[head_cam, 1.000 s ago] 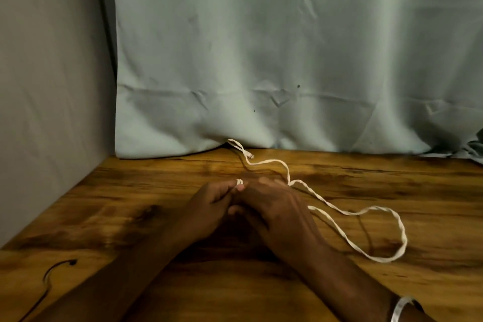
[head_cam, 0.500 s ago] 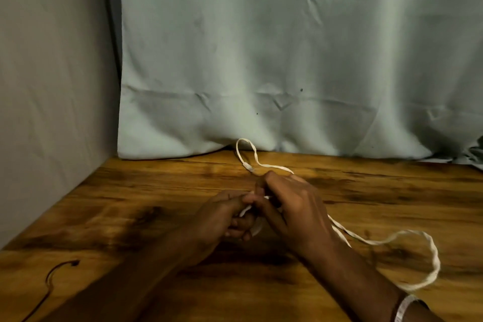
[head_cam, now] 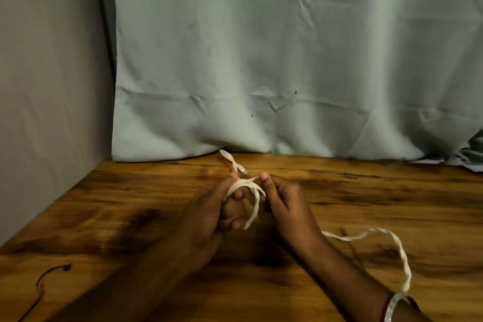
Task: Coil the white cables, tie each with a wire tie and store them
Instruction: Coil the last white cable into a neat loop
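Observation:
A flat white cable point(head_cam: 379, 232) lies on the wooden table point(head_cam: 366, 196). Its near part is looped in a small coil point(head_cam: 251, 191) around the fingers of my left hand point(head_cam: 209, 212), which grips the loops. My right hand point(head_cam: 285, 201) pinches the cable just right of the coil, thumb up. One short end point(head_cam: 230, 161) sticks out behind the hands toward the cloth. The loose tail runs from under my right wrist out to the right and curves back toward my forearm.
A pale grey-green cloth point(head_cam: 287, 60) hangs at the back of the table. A grey wall point(head_cam: 47, 86) closes the left side. A thin black wire point(head_cam: 44, 280) lies at the table's front left. A light band point(head_cam: 392, 308) circles my right wrist.
The hands have drawn apart and lifted slightly. More cable is now wrapped in loops round my left fingers, and the loose tail on the right has grown shorter and shifted.

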{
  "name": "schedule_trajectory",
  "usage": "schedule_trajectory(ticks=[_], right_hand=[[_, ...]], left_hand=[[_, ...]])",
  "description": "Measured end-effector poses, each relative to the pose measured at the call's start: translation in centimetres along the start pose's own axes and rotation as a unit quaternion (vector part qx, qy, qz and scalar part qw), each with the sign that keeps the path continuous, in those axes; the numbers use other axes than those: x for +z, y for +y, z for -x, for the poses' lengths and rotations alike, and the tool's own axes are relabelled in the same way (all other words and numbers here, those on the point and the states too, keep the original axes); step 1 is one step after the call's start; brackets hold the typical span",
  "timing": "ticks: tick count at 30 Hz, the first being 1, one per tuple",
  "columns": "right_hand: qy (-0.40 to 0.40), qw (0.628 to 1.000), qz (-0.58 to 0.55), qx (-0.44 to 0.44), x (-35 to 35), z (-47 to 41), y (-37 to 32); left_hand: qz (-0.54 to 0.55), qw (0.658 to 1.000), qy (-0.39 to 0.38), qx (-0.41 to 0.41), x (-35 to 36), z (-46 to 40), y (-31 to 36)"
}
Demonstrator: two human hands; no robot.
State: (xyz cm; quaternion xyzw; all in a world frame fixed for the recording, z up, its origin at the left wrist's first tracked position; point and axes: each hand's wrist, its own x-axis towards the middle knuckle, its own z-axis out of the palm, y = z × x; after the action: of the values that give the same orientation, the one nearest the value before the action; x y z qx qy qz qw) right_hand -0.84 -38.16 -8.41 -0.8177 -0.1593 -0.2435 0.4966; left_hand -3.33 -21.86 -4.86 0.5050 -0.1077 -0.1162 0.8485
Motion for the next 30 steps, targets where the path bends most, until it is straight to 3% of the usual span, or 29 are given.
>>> schedule_trajectory(ticks=[6,10,15,19,22,25,30], right_hand=[[-0.097,0.983,0.151,0.049,0.8,0.6,-0.4],[-0.18,0.936,0.303,-0.007,1.1,1.6,-2.1],[-0.245,0.911,0.325,-0.066,1.6,3.1,-5.4],[-0.286,0.898,0.316,-0.108,2.8,3.7,-6.1],[-0.254,0.887,0.33,-0.201,3.1,3.6,-5.8],[-0.2,0.886,0.329,-0.257,2.7,3.3,-5.9],[-0.153,0.893,0.326,-0.271,1.8,2.7,-5.7]], left_hand=[[0.097,0.99,0.08,0.057,-2.0,-1.6,2.2],[0.099,0.984,0.129,0.076,-3.3,-2.3,2.5],[0.099,0.981,0.139,0.091,-4.6,-3.3,2.5],[-0.015,0.979,0.155,0.13,-5.6,-4.2,1.6],[-0.144,0.964,0.164,0.155,-5.6,-4.3,0.8],[-0.257,0.942,0.119,0.18,-5.3,-3.8,-0.1],[-0.383,0.91,0.034,0.157,-5.3,-2.9,-0.5]])
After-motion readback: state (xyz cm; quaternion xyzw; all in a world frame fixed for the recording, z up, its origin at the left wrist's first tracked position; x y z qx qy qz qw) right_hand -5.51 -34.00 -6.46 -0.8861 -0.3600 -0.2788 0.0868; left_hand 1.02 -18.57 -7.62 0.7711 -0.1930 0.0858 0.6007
